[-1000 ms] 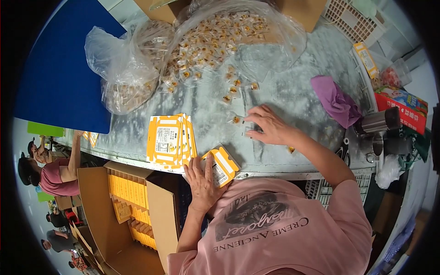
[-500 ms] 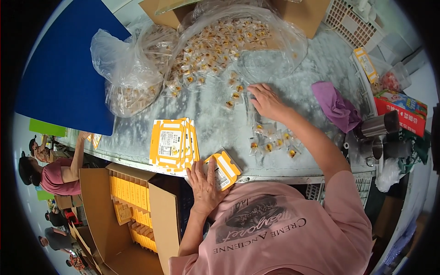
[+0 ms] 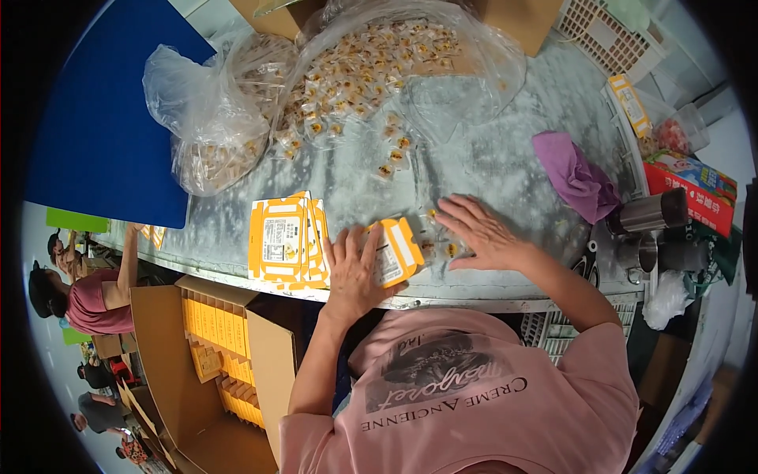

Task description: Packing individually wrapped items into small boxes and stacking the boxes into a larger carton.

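Observation:
My left hand [image 3: 353, 265] grips a small yellow and white carton [image 3: 401, 253] at the table's near edge, its fingers lying across the carton's left part. The carton's flap end points to the right. Just right of it, my right hand [image 3: 478, 233] lies low over the table with its fingers stretched and thumb apart. Small clear packets [image 3: 452, 250] with yellow and dark contents lie between that hand and the carton, partly hidden under the fingers. Left of my left hand rests a stack of flat yellow and white cartons [image 3: 272, 237].
Many more packets [image 3: 347, 91] spill from a large clear bag at the back, beside a second filled bag [image 3: 209, 126]. A purple cloth [image 3: 576, 178] and metal cups [image 3: 651, 213] are at right. A cardboard box [image 3: 268, 371] of yellow cartons stands lower left; a blue panel [image 3: 103, 118] rises behind.
My right hand has come nearer, from the middle of the table down to the packets beside the carton. My left hand and the carton have shifted slightly farther onto the table.

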Demonstrator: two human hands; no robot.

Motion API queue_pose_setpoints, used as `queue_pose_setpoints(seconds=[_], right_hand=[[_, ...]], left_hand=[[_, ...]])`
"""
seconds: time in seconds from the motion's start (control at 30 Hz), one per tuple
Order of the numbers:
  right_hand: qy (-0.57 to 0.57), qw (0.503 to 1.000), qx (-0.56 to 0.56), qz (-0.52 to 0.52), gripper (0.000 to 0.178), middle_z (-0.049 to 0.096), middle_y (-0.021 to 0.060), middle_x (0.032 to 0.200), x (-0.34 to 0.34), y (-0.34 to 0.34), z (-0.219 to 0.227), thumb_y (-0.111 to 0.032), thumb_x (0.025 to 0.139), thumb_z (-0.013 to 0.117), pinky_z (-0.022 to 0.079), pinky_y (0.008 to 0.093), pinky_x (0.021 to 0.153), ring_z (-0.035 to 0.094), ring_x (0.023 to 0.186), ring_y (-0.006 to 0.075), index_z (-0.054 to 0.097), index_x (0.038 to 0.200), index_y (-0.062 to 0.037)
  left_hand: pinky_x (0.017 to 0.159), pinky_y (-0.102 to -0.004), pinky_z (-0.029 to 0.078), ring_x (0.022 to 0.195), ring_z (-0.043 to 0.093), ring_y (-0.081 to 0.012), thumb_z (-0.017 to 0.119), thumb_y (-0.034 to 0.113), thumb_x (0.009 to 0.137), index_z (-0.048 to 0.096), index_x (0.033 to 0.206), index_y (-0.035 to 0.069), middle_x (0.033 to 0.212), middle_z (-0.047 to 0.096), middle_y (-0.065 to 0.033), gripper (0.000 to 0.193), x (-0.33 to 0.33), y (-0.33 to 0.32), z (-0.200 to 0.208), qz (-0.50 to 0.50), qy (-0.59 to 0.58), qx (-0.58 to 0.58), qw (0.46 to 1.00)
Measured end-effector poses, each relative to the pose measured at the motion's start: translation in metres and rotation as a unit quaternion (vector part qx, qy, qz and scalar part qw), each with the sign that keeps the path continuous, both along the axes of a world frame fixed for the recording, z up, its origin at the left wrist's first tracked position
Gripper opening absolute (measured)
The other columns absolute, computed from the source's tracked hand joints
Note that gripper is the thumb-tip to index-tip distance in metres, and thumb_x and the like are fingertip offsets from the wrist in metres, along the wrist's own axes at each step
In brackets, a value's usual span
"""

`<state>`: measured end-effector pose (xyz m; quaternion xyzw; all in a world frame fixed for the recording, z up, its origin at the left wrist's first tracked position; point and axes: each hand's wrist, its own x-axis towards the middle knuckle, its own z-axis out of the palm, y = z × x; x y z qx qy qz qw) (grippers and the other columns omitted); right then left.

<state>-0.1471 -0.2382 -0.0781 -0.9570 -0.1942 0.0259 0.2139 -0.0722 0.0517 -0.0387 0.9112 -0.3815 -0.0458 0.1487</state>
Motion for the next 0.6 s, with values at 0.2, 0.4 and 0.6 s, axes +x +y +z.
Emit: queue_pose_setpoints(seconds=[0.2, 0.4, 0.6], right_hand=[[0.011, 0.994, 0.087, 0.065, 0.090, 0.027, 0.0213, 0.155, 0.013, 0.022, -0.015, -0.041, 0.080, 0.077, 0.019, 0.0466, 0.123, 0.021, 0.147, 0.0373, 0.034, 0.145, 0.0021], [0.010, 0.997, 0.047, -0.057, 0.114, 0.021, 0.0214, 0.158, -0.019, 0.001, 0.022, -0.052, 0.065, 0.084, 0.010, 0.0518, 0.123, 0.016, 0.149, 0.0365, 0.027, 0.151, -0.0016], [-0.023, 0.998, 0.033, -0.051, 0.095, 0.022, 0.0218, 0.158, -0.031, 0.015, -0.020, -0.036, 0.084, 0.073, 0.012, 0.0477, 0.124, 0.016, 0.150, 0.0355, 0.019, 0.152, 0.0029]], left_hand=[[0.115, -0.0625, 0.017, 0.137, 0.031, -0.0446, 0.090, 0.048, 0.056, 0.033, 0.152, 0.012, 0.146, 0.037, -0.0196, 0.118, 0.021, -0.021, -0.003, -0.057, 0.006, 0.028, 0.998], [0.115, -0.0636, 0.017, 0.137, 0.031, -0.0455, 0.090, 0.047, 0.056, 0.032, 0.153, 0.013, 0.145, 0.037, -0.0191, 0.118, 0.025, -0.014, -0.008, -0.079, 0.009, 0.024, 0.997], [0.112, -0.0647, 0.021, 0.135, 0.032, -0.0457, 0.090, 0.045, 0.056, 0.032, 0.153, 0.014, 0.144, 0.037, -0.0167, 0.117, 0.023, -0.023, -0.010, -0.103, 0.006, 0.007, 0.995]])
